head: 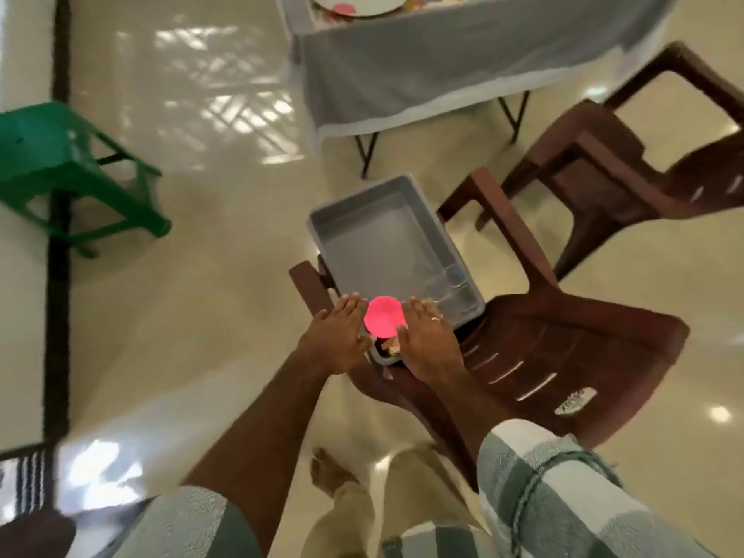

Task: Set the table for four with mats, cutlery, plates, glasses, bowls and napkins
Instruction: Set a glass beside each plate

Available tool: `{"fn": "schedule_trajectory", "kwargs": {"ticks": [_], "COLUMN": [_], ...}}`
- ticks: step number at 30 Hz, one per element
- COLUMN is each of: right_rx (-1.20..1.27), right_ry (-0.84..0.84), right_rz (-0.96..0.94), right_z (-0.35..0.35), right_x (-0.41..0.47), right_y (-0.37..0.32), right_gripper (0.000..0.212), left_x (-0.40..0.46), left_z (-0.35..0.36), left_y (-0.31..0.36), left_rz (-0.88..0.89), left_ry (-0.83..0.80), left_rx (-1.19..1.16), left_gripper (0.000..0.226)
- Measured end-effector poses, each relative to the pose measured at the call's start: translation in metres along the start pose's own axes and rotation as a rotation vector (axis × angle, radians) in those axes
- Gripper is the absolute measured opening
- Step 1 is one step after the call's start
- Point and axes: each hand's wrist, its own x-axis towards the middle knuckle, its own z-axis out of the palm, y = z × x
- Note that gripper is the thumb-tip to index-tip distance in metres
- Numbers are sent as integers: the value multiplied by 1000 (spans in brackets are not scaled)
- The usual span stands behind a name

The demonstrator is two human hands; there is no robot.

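Observation:
A grey plastic tub [386, 219] rests on the arm and seat of a brown plastic chair [563, 348]. At its near end sits a bright pink bowl [383, 319]. My left hand [338, 336] and my right hand [426, 340] flank the pink bowl, palms down and fingers apart, close to its sides; whether they touch it I cannot tell. Clear glasses [447, 292] lie in the tub's right corner. Under the bowl something brown shows, too small to name. The table [443, 66] with a grey cloth stands at the top, bearing a white plate [362, 6] on a patterned mat.
A second brown chair [628, 163] stands beside the table at the right. A green plastic stool [52, 163] is on the floor at the left. A dark strip runs down the glossy floor at the left edge. My feet show below the tub.

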Motion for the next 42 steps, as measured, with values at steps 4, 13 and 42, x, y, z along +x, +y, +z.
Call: {"fn": "schedule_trajectory", "kwargs": {"ticks": [4,13,42], "right_rx": [87,300,856], "right_ry": [123,246,659], "right_rz": [252,576,1319], "right_z": [-10,2,172], "right_x": [-18,12,127], "right_y": [-4,12,86], "right_gripper": [51,41,76], "left_x": [31,86,330], "left_z": [-20,-34,74], "left_y": [8,26,14], "left_rz": [178,407,376], "left_ry": [-28,-147,-265], "left_rx": [34,145,-271], "left_gripper": [74,82,79]}}
